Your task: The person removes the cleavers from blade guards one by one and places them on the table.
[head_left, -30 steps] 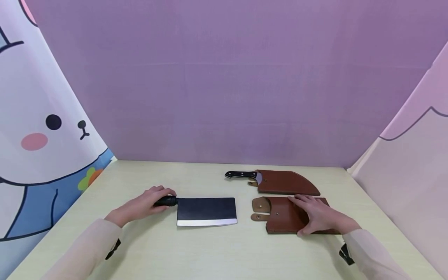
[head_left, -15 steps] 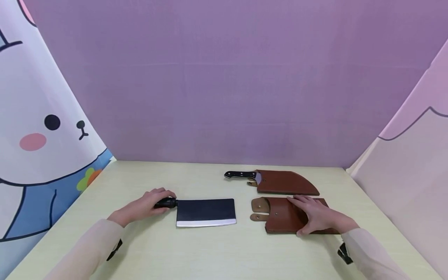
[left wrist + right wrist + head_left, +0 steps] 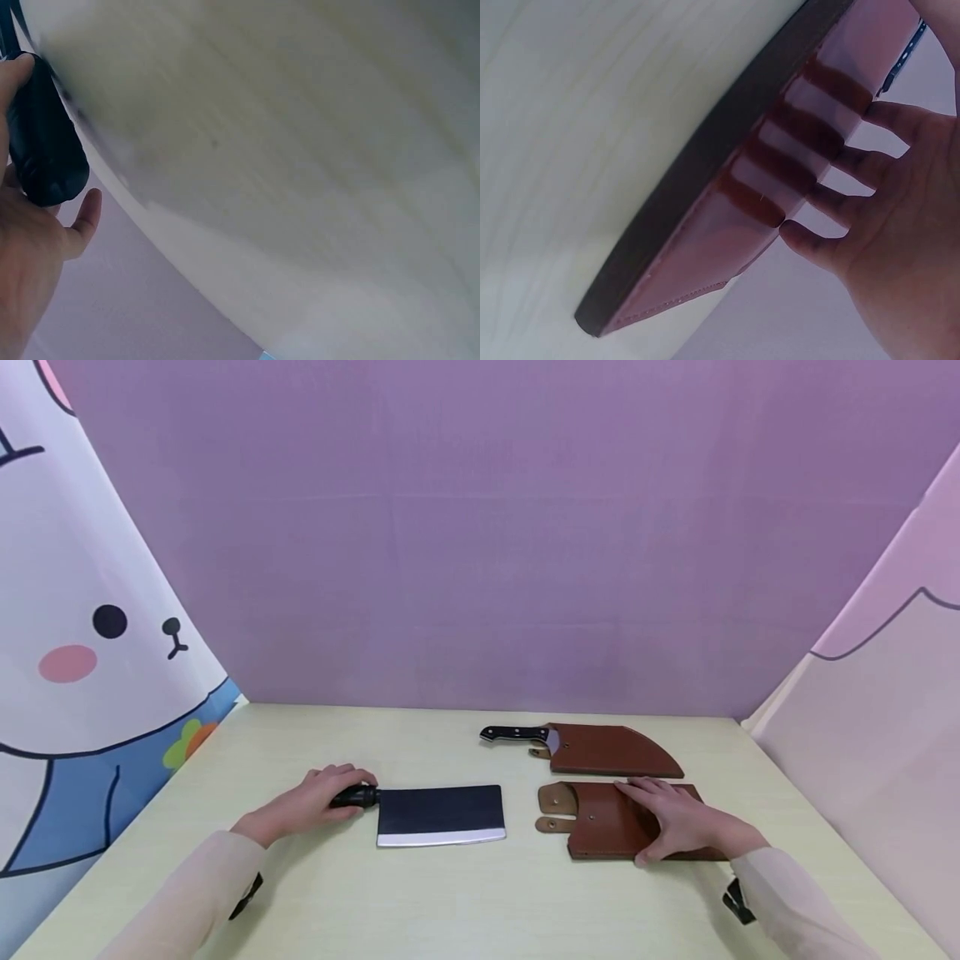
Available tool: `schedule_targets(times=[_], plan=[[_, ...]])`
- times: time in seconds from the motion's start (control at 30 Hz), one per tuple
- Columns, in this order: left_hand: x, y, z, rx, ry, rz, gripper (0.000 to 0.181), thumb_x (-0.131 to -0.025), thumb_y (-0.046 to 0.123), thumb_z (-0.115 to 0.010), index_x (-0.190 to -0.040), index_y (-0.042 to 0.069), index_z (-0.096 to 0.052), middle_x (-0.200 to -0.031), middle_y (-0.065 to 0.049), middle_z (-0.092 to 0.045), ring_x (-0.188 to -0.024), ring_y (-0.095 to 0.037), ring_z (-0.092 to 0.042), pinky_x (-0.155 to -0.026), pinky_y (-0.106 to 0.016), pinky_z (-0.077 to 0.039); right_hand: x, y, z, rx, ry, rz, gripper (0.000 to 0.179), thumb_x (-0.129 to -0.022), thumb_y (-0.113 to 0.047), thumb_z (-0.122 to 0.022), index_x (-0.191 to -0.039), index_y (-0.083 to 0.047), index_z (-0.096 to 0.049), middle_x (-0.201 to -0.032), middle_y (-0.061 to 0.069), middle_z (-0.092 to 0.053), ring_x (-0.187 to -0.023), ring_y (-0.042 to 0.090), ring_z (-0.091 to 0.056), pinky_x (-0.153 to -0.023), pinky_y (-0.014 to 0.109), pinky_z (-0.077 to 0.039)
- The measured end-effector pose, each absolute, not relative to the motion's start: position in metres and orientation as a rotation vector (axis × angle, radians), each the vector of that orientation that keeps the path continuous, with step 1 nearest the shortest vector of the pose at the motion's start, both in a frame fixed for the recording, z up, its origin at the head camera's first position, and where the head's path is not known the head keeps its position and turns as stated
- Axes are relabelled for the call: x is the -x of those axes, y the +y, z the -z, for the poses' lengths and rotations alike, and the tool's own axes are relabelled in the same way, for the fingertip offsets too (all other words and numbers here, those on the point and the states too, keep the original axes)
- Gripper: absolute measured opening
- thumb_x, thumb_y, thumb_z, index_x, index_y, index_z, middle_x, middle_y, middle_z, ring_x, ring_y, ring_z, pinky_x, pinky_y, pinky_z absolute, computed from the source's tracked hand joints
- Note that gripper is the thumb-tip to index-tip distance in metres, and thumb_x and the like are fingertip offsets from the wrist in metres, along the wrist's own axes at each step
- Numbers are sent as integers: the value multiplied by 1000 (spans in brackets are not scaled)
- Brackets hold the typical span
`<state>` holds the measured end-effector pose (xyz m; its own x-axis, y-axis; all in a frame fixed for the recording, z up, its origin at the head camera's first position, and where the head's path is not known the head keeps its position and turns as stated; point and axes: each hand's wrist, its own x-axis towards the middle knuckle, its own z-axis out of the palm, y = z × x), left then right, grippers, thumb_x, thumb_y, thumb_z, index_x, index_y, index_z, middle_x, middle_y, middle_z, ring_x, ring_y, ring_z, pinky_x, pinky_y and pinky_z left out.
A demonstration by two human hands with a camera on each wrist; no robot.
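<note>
My left hand (image 3: 311, 802) curls round the black handle (image 3: 46, 135) of a cleaver at the left of the table; in the left wrist view the thumb lies along the handle and the little finger sticks out. The cleaver's dark blade (image 3: 441, 812), with a bright silver edge, lies flat, pointing right. On the right, my right hand (image 3: 678, 818) spans a brown leather knife sheath (image 3: 603, 827), thumb at its near edge. In the right wrist view, spread fingertips (image 3: 802, 236) rest on the glossy leather. Two snap straps (image 3: 557, 800) extend from the sheath's left end.
Behind that sheath lies a second knife, its black riveted handle (image 3: 513, 733) to the left and its blade inside a curved brown sheath (image 3: 611, 752). A purple backdrop (image 3: 480, 568) rises at the pale table's (image 3: 420, 910) far edge. Patterned cloth (image 3: 112, 693) hangs on the left.
Both hands keep their places on the cleaver handle and the sheath. The whole view shifts very slightly left; nothing else visibly moves.
</note>
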<state>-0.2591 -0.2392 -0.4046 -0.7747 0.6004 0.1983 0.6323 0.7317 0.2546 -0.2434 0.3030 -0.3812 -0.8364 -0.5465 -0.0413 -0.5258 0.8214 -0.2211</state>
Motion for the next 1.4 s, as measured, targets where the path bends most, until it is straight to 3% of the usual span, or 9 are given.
schedule_targets(times=[0.47,0.83,1.07,1.4], plan=[[260,-236,399,932,-2915,370,48,-79,26,-70,-123,18,-51,-110,4,-59,-96,-18,-48,-81,-47,-35,242,303,380,838,2899,319,108,-56,-58,-78,-139,-4,-33,-140,26,-33,-126,52,-26,-88,72,-25],[259,-228,391,893,-2959,294,50,-77,33,-71,-121,17,-54,-100,3,-56,-93,-20,-47,-81,-49,-32,242,305,380,900,2918,358,109,-55,-57,-78,-138,-3,-33,-140,28,-33,-125,54,-26,-86,74,-24],[261,-219,383,906,-2952,315,48,-78,33,-70,-121,17,-54,-99,3,-56,-92,-18,-45,-81,-48,-31,245,304,378,959,2956,382,101,-60,-54,-77,-138,-5,-35,-138,25,-36,-124,51,-28,-82,77,-24],[266,-199,383,941,-2916,317,48,-79,35,-69,-122,17,-54,-101,0,-55,-93,-18,-44,-84,-49,-31,253,298,378,929,3027,396,94,-63,-53,-76,-136,-4,-40,-136,22,-43,-125,45,-35,-94,68,-25]])
